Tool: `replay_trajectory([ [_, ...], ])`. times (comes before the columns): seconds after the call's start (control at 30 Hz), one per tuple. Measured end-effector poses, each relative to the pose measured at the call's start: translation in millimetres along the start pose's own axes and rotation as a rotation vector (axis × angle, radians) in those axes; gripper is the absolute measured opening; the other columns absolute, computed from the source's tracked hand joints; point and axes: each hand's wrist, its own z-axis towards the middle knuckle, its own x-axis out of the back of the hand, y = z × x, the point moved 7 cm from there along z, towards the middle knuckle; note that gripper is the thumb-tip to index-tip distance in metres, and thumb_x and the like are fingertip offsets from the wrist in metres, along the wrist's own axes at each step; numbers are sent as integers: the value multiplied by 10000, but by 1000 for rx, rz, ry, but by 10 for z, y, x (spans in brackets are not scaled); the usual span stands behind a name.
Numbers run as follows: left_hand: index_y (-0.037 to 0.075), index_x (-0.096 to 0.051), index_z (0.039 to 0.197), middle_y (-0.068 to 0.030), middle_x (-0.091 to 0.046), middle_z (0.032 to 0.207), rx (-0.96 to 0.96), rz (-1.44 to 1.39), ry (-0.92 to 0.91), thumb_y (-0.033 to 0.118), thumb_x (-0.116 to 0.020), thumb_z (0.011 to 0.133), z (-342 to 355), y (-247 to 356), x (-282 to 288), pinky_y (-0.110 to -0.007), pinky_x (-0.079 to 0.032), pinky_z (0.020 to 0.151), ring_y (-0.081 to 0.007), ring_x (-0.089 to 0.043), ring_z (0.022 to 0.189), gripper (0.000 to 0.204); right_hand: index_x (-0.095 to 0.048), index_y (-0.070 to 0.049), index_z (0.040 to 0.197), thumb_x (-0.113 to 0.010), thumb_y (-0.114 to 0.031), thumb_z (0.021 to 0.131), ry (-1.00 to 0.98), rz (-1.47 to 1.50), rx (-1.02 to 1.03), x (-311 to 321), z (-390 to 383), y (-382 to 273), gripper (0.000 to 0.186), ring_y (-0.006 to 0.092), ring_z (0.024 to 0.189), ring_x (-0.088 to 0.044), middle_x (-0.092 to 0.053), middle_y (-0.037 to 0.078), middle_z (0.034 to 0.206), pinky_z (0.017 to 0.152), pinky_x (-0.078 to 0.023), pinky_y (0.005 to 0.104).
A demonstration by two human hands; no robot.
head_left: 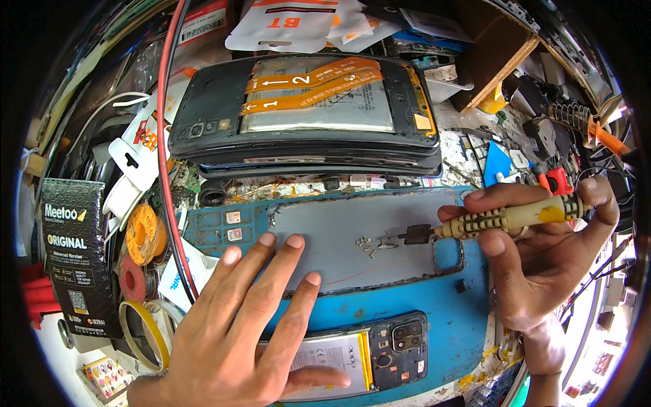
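Observation:
My right hand (536,251) grips a scraper (502,218) by its ridged cream handle. The scraper's flat dark blade (416,235) is at the grey phone panel (339,224), beside a small heap of grey crumbs (369,245); whether it touches the panel is hard to tell. With fingers spread, my left hand (244,319) has its fingertips on or just over the panel's left end. The panel has rough, dark edges and lies on a blue work mat (468,319). Partly under my left hand lies an opened phone (400,349) with its battery exposed.
A stack of opened phones (305,115) stands behind the mat. Red and black cables (163,136) run down the left side, near an orange spool (144,234), a yellow tape roll (142,332) and a black padded pouch (78,258). Small parts and tools crowd the right.

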Motion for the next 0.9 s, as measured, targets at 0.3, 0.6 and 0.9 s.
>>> replay_trajectory([
  [0.3, -14, -576, 1290, -296, -533, 1362, 45, -41, -34, 733, -674, 743, -12, -14, -15, -615, -381, 1077, -479, -549, 1231, 931, -76, -193, 1368, -626, 59, 919, 50, 0, -99, -20, -60, 37, 753, 384, 896, -717, -642, 259, 1035, 863, -607, 516],
  [0.6, -17, -612, 1227, -288, -545, 1359, 41, -76, 47, 589, -753, 788, -10, -19, 14, -600, -401, 1067, -470, -558, 1230, 761, -75, -183, 1370, -693, -17, 904, 149, 85, -121, -9, -62, 16, 792, 360, 849, -722, -654, 244, 995, 823, -626, 506],
  [0.9, 113, -778, 1009, -245, -583, 1340, 80, -431, 181, 239, -926, 674, -53, 40, 128, -547, -395, 1096, -399, -550, 1286, 388, -78, -134, 1376, -807, -135, 839, 219, 402, -384, -155, -182, -95, 905, 346, 715, -737, -686, 210, 854, 723, -652, 471],
])
